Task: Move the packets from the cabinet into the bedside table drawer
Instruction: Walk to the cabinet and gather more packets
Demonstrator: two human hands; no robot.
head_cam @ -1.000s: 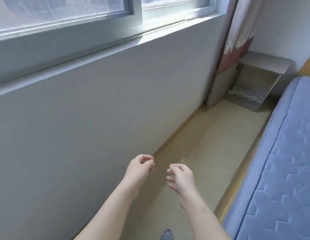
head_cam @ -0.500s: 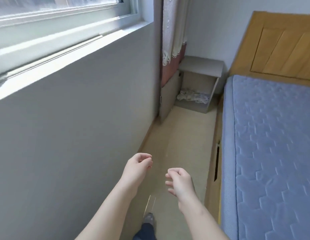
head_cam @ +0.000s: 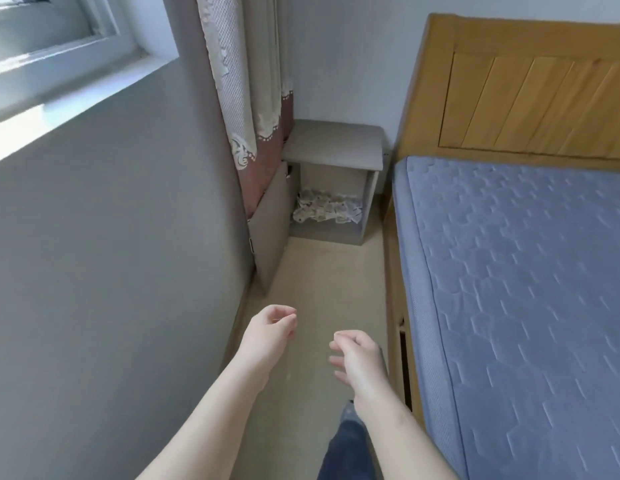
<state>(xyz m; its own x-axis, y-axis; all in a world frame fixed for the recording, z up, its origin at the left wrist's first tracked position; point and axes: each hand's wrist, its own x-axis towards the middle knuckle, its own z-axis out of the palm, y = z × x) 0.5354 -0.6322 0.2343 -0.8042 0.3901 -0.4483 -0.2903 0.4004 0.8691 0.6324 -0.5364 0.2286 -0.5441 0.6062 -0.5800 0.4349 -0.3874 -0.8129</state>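
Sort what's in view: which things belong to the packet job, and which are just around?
Job: packets piled in the open grey cabinet; left hand, right hand, both empty.
Just around: blue mattress, wooden headboard, curtain, window.

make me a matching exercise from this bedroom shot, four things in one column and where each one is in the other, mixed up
Things
1. pile of white crumpled packets
2. blue quilted mattress
3. white lace curtain
4. light wooden headboard

Places
A. upright beyond the mattress's far end
B. on the bottom shelf inside the open grey cabinet
C. lying along the right side of the beige floor
D. hanging down left of the cabinet

Pairs: 1-B, 2-C, 3-D, 4-A
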